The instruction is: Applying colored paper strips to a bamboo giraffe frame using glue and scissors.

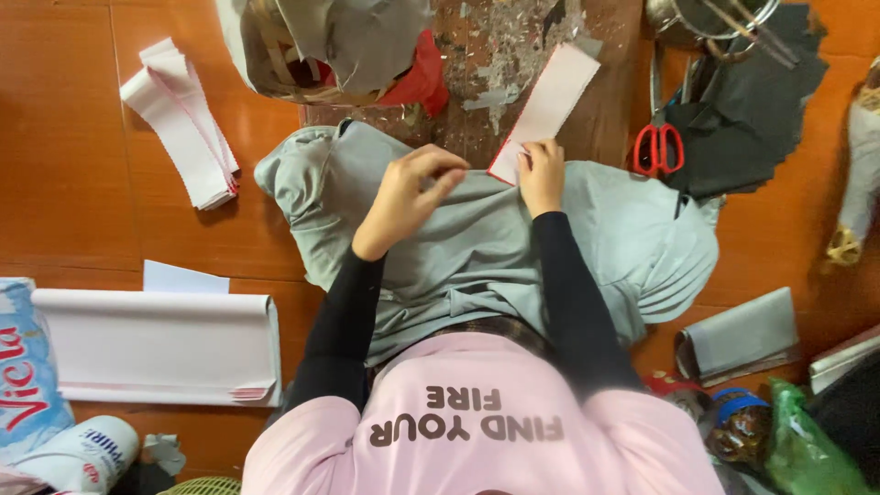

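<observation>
Left hand (410, 197): fingers bent and pinched on a fold of the grey fabric (477, 252), lifting it a little off the pile. Right hand (542, 174): fingers curled down, pressing the near end of 1 white strip with a pink edge (548, 105) onto the top border of the fabric. Strip runs away up and right, over a worn wooden block (513, 55) flecked with scraps.

Grey fabric lies in 1 rumpled heap across the orange-brown floor (64, 183), spreading from beside the left forearm to well past the right one; its far edge touches the block.

Just right of the right hand: 1 pair of red-handled scissors (657, 147), blades pointing away, resting against a pile of dark grey cut pieces (752, 110). Open floor between fabric and scissors is narrow.

Left side is roomier: a bare stretch of floor, then 1 fanned stack of white strips (183, 124). Nearer the body, 1 folded white sheet bundle (160, 346), well apart from the left hand. To the right, 1 folded grey piece (741, 335).
</observation>
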